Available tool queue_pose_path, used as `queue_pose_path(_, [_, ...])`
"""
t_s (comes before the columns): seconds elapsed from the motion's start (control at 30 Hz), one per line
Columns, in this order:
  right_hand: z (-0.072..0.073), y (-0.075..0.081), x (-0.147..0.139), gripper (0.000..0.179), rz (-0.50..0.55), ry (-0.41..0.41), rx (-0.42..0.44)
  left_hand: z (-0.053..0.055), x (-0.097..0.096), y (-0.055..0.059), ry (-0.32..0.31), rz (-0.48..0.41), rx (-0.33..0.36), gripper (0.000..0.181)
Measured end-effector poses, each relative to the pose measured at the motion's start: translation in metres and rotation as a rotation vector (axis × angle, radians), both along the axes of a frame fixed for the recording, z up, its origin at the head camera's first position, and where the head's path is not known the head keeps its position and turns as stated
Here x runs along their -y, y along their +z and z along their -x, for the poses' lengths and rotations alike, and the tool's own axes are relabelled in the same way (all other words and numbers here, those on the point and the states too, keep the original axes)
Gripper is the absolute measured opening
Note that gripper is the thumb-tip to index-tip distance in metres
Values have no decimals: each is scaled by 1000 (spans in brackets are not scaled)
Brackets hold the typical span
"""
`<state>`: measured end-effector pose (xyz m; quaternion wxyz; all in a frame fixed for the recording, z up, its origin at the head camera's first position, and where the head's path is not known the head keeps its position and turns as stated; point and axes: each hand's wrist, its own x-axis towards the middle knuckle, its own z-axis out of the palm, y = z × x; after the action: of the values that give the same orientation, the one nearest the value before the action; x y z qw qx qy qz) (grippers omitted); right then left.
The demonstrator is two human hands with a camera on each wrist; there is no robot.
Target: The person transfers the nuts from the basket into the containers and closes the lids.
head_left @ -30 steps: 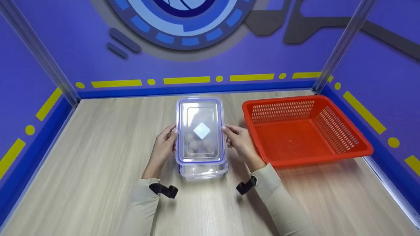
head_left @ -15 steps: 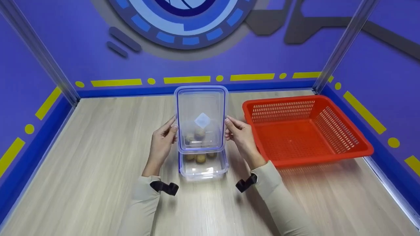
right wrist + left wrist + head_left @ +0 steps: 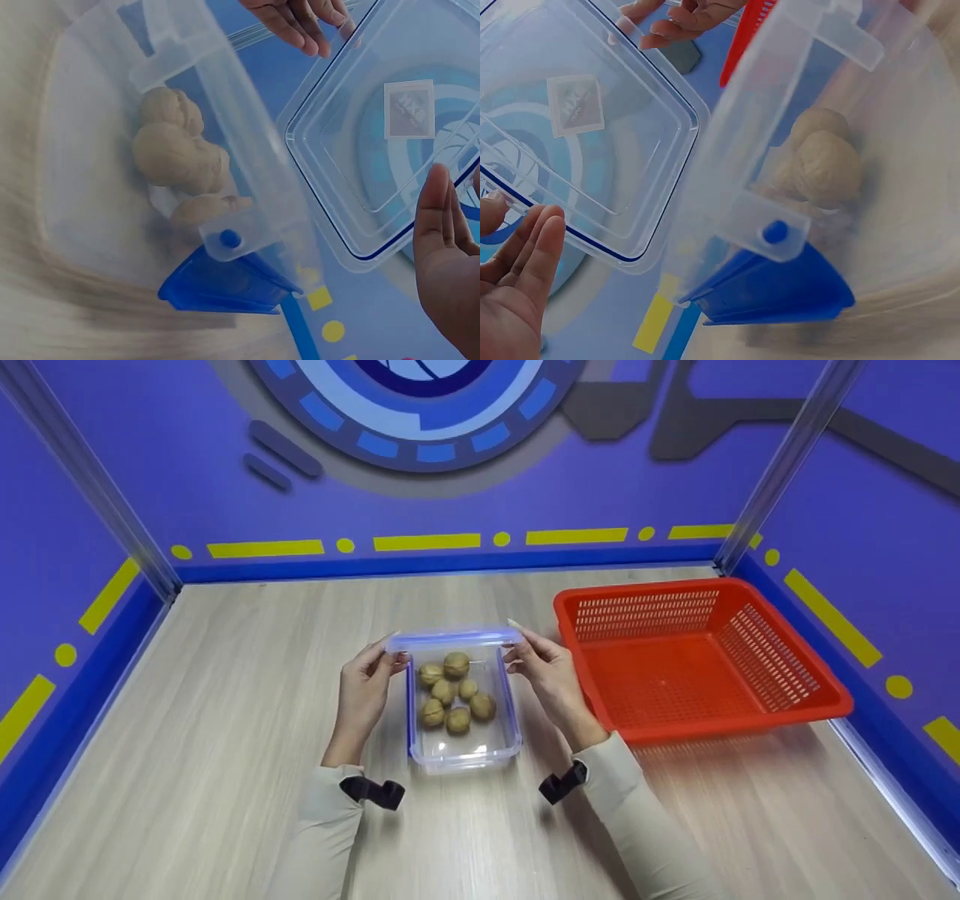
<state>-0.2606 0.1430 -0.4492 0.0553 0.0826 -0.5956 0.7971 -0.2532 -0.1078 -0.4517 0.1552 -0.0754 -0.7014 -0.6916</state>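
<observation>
Both hands hold a clear plastic lid (image 3: 454, 640) by its side edges. It is tipped up, nearly edge-on to the head view, above the far end of a clear box (image 3: 466, 759). The left hand (image 3: 363, 684) pinches the lid's left edge, the right hand (image 3: 552, 675) its right edge. Several walnuts (image 3: 458, 721) lie in the box, uncovered towards the near end. In the left wrist view, the lid (image 3: 641, 176) stands tilted, with a square sticker (image 3: 576, 105) on it. A blue clip (image 3: 225, 281) hangs from the box in the right wrist view.
A red perforated basket (image 3: 675, 731) stands to the right, close to the right forearm. Blue and purple printed walls (image 3: 225, 525) enclose the wooden table (image 3: 247, 697) at the back and both sides.
The lid has moved from over the box, rising and tipping up until it is nearly edge-on. The walnuts now show uncovered. Box and basket have stayed put.
</observation>
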Motion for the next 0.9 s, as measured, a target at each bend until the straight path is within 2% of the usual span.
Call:
queue_pose_path(0.1, [-1, -2, 0, 40, -38, 33, -7, -1, 3, -3, -11, -7, 35, 31])
queue_pose_path(0.27, [-1, -5, 0, 38, -63, 47, 33, -3, 5, -2, -5, -3, 72, 30])
queue_pose_path(0.43, [-1, -7, 2, 36, -132, 24, 62, -3, 5, -1, 24, 13, 99, 28])
queue_pose_path(0.73, [-1, -10, 2, 42, -171, -17, 141, -5, 3, -7, 30, 23, 176, 36])
queue_pose_path(0.9, [-2, -12, 2, 43, -275, -42, 145, -5, 1, -7, 24, 50, 222, 40])
